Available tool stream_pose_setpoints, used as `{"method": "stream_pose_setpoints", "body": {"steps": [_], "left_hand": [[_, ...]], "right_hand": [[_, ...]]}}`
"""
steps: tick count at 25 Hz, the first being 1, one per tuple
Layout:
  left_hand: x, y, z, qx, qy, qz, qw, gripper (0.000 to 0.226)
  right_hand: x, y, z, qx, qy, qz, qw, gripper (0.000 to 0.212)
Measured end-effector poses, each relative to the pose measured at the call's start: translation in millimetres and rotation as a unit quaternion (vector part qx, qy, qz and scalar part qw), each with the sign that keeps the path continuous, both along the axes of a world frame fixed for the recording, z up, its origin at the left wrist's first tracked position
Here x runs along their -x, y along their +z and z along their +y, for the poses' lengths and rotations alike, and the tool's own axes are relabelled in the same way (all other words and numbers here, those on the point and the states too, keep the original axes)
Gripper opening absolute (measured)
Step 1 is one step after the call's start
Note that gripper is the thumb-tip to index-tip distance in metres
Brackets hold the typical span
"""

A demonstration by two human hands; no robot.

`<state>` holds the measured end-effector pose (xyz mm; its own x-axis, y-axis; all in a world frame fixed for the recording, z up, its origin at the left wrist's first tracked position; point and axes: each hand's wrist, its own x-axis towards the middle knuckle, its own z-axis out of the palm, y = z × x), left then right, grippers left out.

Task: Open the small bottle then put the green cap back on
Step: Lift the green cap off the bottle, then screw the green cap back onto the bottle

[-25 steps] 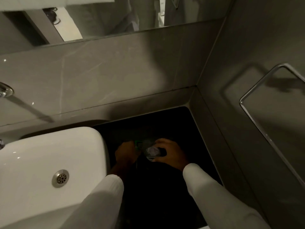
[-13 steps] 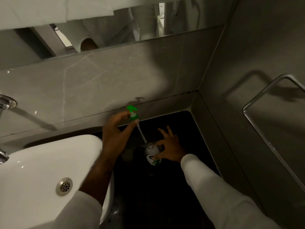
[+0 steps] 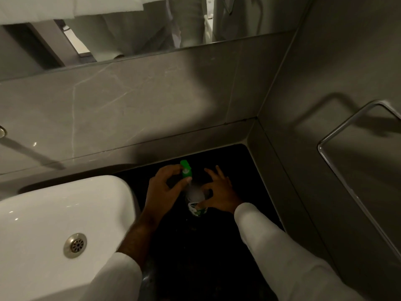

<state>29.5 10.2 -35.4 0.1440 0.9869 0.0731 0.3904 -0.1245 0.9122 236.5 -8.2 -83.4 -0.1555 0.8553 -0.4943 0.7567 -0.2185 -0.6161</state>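
Note:
A small clear bottle (image 3: 196, 202) with a white and green label stands on the black counter (image 3: 217, 253) between my hands. My right hand (image 3: 220, 191) pinches its upper body with thumb and forefinger, the other fingers spread. My left hand (image 3: 166, 187) grips the green pump cap (image 3: 186, 169) at the bottle's top. Whether the cap is seated on the neck is blurred, so I cannot tell.
A white basin (image 3: 65, 213) with a metal drain (image 3: 75, 245) lies just left of my left arm. Grey tiled walls close the corner behind and to the right. A chrome rail (image 3: 347, 161) juts from the right wall. A mirror (image 3: 130, 29) runs above.
My left hand lifted the green pump cap with its tube clear of the bottle, then brought it back down onto the bottle's top. My right hand stayed on the bottle.

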Motion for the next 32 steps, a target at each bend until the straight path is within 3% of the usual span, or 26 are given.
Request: {"method": "stream_pose_setpoints", "body": {"steps": [3, 7, 11, 13, 16, 18, 21, 23, 26, 30, 32], "left_hand": [[0, -20, -9, 0.082, -0.048, 0.03, 0.995, 0.036], [-1, -28, -16, 0.165, -0.131, -0.013, 0.978, 0.044], [-14, -28, -21, 0.098, -0.051, 0.033, 0.993, 0.036], [-17, -30, -23, 0.109, -0.023, 0.026, 0.993, 0.035], [-16, -36, -30, 0.143, -0.06, -0.038, 0.987, 0.052], [-19, -35, -36, 0.141, -0.052, -0.064, 0.986, 0.059], [-23, -33, -35, 0.118, 0.015, -0.031, 0.992, 0.057], [-21, -38, -33, 0.132, -0.009, -0.039, 0.99, 0.062], [-20, -38, -38, 0.157, -0.053, -0.092, 0.982, 0.073], [-22, -33, -41, 0.102, 0.027, -0.012, 0.994, 0.053], [-17, -39, -40, 0.106, 0.003, -0.016, 0.994, 0.058]], "right_hand": [[0, -4, -2, 0.012, -0.022, 0.013, 1.0, 0.048], [1, -7, -2, -0.001, -0.042, 0.012, 0.999, 0.051], [1, -5, -4, 0.009, -0.048, -0.004, 0.999, 0.075], [0, -4, -5, 0.0, -0.047, 0.0, 0.999, 0.066], [-2, -2, -7, -0.01, -0.041, 0.002, 0.999, 0.06], [-1, 0, -8, -0.003, -0.044, -0.002, 0.999, 0.067], [3, 3, -9, 0.009, -0.055, -0.009, 0.998, 0.079], [3, 5, -9, 0.015, -0.059, -0.005, 0.998, 0.085], [3, 7, -10, 0.006, -0.047, -0.012, 0.999, 0.078], [8, 6, -10, -0.013, -0.044, -0.007, 0.999, 0.068], [7, 7, -12, -0.01, -0.056, 0.0, 0.998, 0.073]]}}
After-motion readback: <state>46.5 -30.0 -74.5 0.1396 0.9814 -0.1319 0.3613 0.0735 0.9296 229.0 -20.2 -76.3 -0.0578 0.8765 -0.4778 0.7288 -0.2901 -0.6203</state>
